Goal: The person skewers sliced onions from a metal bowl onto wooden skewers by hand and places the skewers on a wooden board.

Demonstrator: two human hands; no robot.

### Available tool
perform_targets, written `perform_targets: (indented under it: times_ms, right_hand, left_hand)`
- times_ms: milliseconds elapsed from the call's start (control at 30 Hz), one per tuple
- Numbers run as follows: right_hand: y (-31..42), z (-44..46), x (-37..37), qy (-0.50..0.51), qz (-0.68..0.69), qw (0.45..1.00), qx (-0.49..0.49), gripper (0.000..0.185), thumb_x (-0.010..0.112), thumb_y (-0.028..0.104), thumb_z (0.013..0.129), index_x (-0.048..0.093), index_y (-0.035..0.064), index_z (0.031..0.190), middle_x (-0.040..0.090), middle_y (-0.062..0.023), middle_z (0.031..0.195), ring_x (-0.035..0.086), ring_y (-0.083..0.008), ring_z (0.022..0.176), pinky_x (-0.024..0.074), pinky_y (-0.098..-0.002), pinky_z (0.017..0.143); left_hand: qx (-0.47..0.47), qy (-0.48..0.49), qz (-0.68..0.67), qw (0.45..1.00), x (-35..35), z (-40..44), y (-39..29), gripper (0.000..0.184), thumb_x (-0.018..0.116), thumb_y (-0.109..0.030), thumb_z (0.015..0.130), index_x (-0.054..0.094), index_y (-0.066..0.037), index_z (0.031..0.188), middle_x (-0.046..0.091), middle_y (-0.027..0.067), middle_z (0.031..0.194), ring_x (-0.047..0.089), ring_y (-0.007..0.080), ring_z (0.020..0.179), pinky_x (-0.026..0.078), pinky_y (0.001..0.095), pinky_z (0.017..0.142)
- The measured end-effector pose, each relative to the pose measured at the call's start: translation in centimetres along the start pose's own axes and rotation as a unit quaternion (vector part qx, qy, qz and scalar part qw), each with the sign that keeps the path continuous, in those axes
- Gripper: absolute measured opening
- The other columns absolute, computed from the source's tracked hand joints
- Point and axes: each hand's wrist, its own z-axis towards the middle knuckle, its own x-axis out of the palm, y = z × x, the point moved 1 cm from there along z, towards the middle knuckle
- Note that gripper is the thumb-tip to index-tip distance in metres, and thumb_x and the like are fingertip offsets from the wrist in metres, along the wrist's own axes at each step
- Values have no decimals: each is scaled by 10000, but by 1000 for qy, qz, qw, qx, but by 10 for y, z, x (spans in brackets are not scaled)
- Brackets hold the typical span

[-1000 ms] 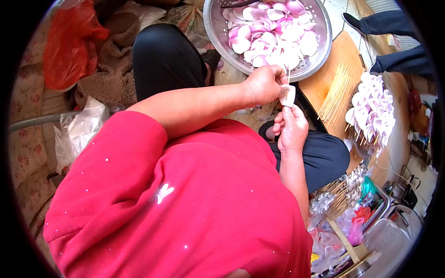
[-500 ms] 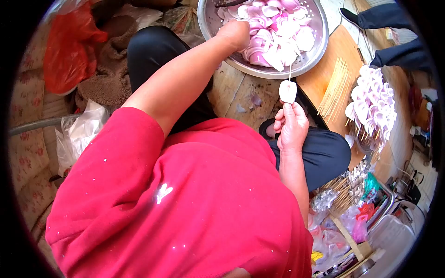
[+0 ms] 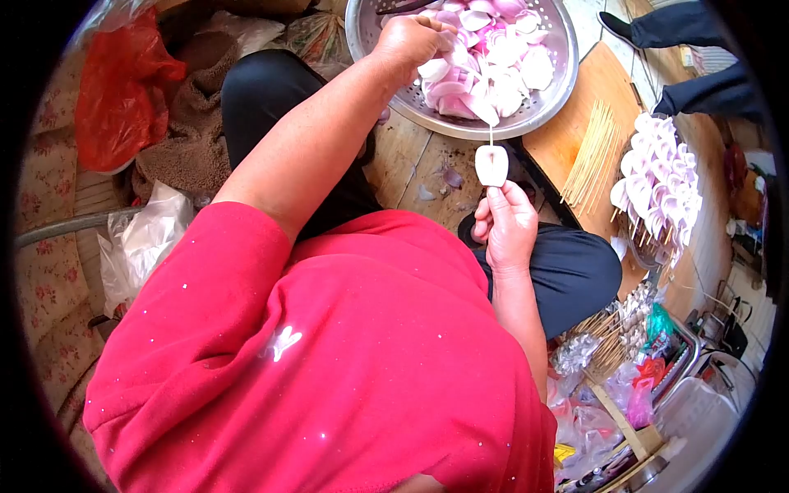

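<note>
My right hand (image 3: 511,226) is closed on a thin skewer (image 3: 491,135), which points up toward the colander. Just above the fingertips, a white onion piece (image 3: 491,167) is threaded on it. My left hand (image 3: 412,41) reaches over the left side of a metal colander (image 3: 460,127). Its fingers are bent together among purple and white onion pieces (image 3: 501,53); whatever they pinch is hidden. A dark handle (image 3: 407,6) lies at the colander's far left rim.
Bare skewers (image 3: 593,156) lie on a wooden board (image 3: 546,164) right of the colander. Beyond them stands a bunch of onion-loaded skewers (image 3: 657,185). Another person's legs (image 3: 699,86) are at upper right. Plastic bags (image 3: 588,435) crowd the lower right; a red bag (image 3: 123,90) hangs at left.
My left hand has shifted up and slightly left, bringing its fingers more into view over the onions. The right hand and its skewer have moved a little left.
</note>
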Motion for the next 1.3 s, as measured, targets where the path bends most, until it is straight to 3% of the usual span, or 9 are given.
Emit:
perform_targets:
  times_ms: [200,333,433,533,667,733,1000,1100,1300]
  right_hand:
    - [0,0,2,1,-4,1000,4,136,515,137,907,565,21,958,541,-20,604,447,-54,401,328,-175,352]
    - [-1,1,-1,-10,5,1000,5,139,517,139,907,573,20,954,551,-18,608,454,-48,406,324,-171,361]
    - [1,1,1,-17,-3,1000,7,140,516,138,908,574,19,952,549,-17,606,452,-47,404,320,-171,359]
    - [-2,2,1,-19,8,1000,3,141,514,140,909,575,19,950,548,-15,606,451,-46,405,318,-170,359]
    - [-3,2,-3,-23,-1,1000,3,140,517,139,907,576,20,950,550,-16,608,450,-46,406,321,-169,362]
    - [-3,2,-3,-29,-6,999,13,137,521,138,905,577,22,952,550,-14,609,447,-46,405,322,-169,363]
    - [-1,4,0,-14,-4,1000,11,153,522,134,903,570,-2,955,552,-29,619,454,-57,420,349,-176,391]
    - [-1,4,0,-15,-11,1000,12,153,520,129,903,568,-5,958,553,-32,621,455,-59,423,355,-179,396]
    - [-4,6,-1,-17,-26,1000,6,145,516,135,906,568,10,958,545,-24,613,448,-55,409,338,-177,374]
  left_hand:
    - [16,-31,48,998,-4,5,-5,180,607,23,768,630,0,945,643,102,860,627,160,717,544,282,624]
    - [160,-113,403,894,-21,22,-10,264,592,-60,754,657,-97,1007,663,101,941,640,203,824,503,299,738]
    - [147,-5,499,854,-2,16,-2,377,531,-69,733,645,-203,1067,637,109,1042,612,283,946,471,372,853]
    - [177,168,633,735,15,4,22,325,532,-179,796,617,-165,1110,610,112,1111,596,258,1000,475,390,857]
    - [164,126,685,699,7,4,25,303,600,-223,766,625,-120,1049,650,146,930,625,296,859,496,380,792]
    - [51,130,725,675,-5,15,11,245,570,-195,764,655,-96,971,655,152,904,629,308,862,502,396,768]
    - [62,-1,665,744,-27,24,-4,245,524,-129,753,678,-81,937,645,142,1010,619,290,960,494,396,802]
    - [206,19,635,744,-16,20,3,226,556,-145,725,672,-131,919,655,118,941,626,273,912,498,396,783]
    - [207,172,707,655,12,2,24,235,553,-250,816,647,-101,972,619,166,1014,601,291,950,474,408,816]
